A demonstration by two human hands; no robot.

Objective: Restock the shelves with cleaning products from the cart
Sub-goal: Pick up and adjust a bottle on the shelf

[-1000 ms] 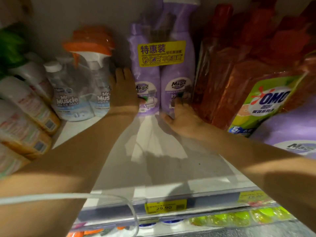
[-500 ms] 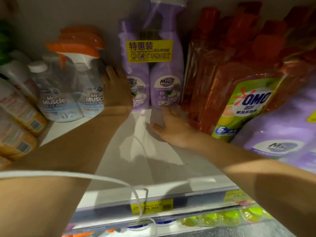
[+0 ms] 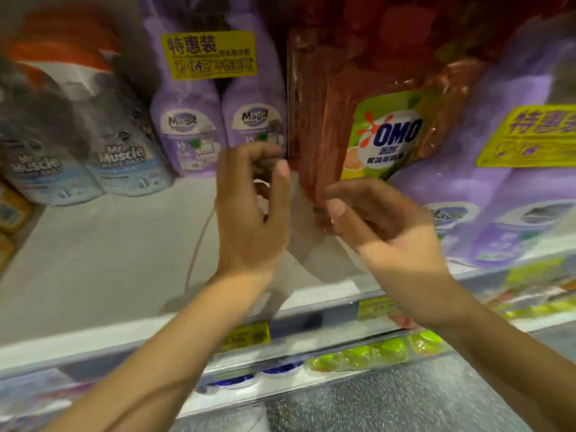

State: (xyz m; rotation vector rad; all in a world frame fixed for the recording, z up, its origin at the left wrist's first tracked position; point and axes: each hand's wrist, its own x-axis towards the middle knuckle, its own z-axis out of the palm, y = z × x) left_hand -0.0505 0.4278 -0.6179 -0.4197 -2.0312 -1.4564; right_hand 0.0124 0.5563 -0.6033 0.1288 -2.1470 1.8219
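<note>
Two purple Magic bottles, banded together as a twin pack [image 3: 218, 126] by a yellow sticker [image 3: 208, 54], are stood upright at the back of the white shelf [image 3: 93, 260], labels facing forward. Just in front of the twin pack, at its lower right corner, the left hand [image 3: 252, 210] is raised with its back shown and its fingers loosely curled. Nothing is gripped. A small gap seems to be left between fingertips and pack, though this is made uncertain by blur. To the right of the twin pack and a little nearer the camera, the right hand [image 3: 383, 219] is held palm inward, fingers and thumb relaxed and bent, and it is likewise empty. Whether its fingertips brush the red OMO pack [image 3: 383, 141] cannot be told.

That OMO pack is set directly right of the twin pack, touching or nearly touching it. Further right of the twin pack, a second purple pack [image 3: 514, 188] is leaned forward. Immediately left of the twin pack, Mr Muscle bottles [image 3: 121, 151] with orange trigger heads are lined up. Further left, orange-labelled bottles [image 3: 9, 210] are glimpsed at the frame edge. Below and in front of the twin pack, a yellow price tag [image 3: 246, 336] is fixed to the shelf edge, and green caps [image 3: 374, 353] are seen on the level beneath.
</note>
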